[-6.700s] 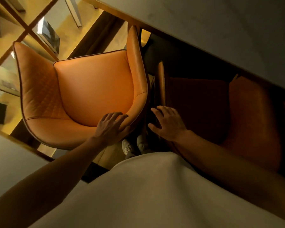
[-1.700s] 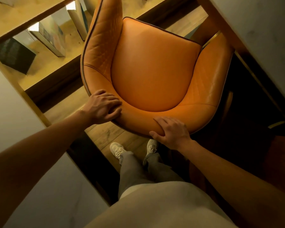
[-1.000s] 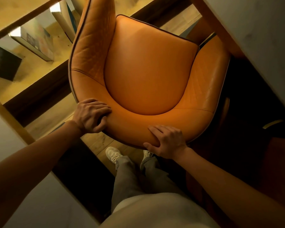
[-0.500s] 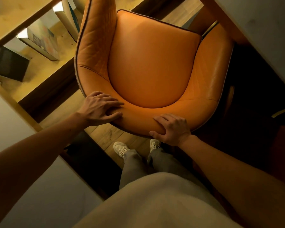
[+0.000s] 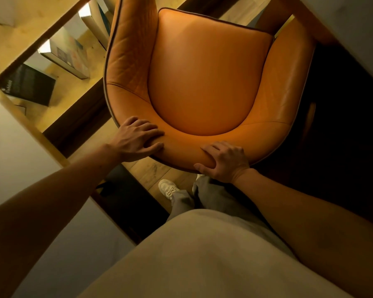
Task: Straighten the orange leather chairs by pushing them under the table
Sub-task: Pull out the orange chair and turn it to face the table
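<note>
Head view: orange leather chair (image 5: 202, 82), seen from above and behind. Shell-type seat w/ smooth cushion, quilted stitching on inner side panels, dark piping along rim. Leather is glossy, w/ creases on the panel at frame left. Position: chair stands on wood-plank floor (image 5: 151, 171). The arm at frame right lies close by the wooden edge of the table (image 5: 353, 29); most of the seat is outside the tabletop. Left hand (image 5: 136, 140) grasps the backrest rim, fingers curled over the top, thumb along the outer face. Right hand (image 5: 224, 162) grasps the same rim further right, fingers on top, thumb pressed into the outer padding. Labels: box (image 5: 67, 54) on lit shelving carries coloured print, unreadable; dark panel (image 5: 28, 87) beside it has pale lettering, too blurred to read. Room: warm, dim light; table has a pale top; pale surface w/ wood edging (image 5: 9, 147) at lower left. Person wears light top (image 5: 202, 254), grey trousers, pale shoe (image 5: 167, 188) on the floor behind the chair.
</note>
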